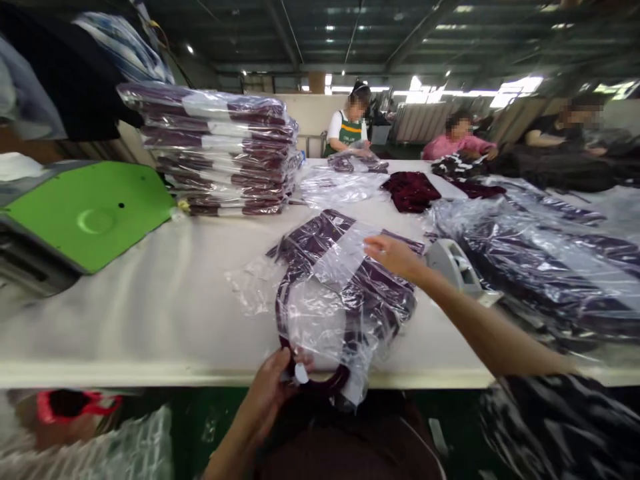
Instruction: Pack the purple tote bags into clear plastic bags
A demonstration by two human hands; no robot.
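A dark purple garment [285, 300] lies in a clear plastic bag [320, 327] on the white table before me, with a pale strip across its folded part. Its curved, collar-like band reaches the table's front edge. There my left hand [273, 383] is closed on the band, beside a small white round tag [301, 373]; some of its fingers are hidden behind the garment. Farther up, my right hand [393, 255] rests over the bagged garment by the pale strip [340, 257]. Its fingers reach left, and nothing shows in them.
A stack of bagged garments [225, 153] stands back left, beside a green-sided machine [100, 213]. A grey tape dispenser [453, 267] is right of my right hand, near more bagged garments [545, 260]. Co-workers sit or stand across the table [150, 320].
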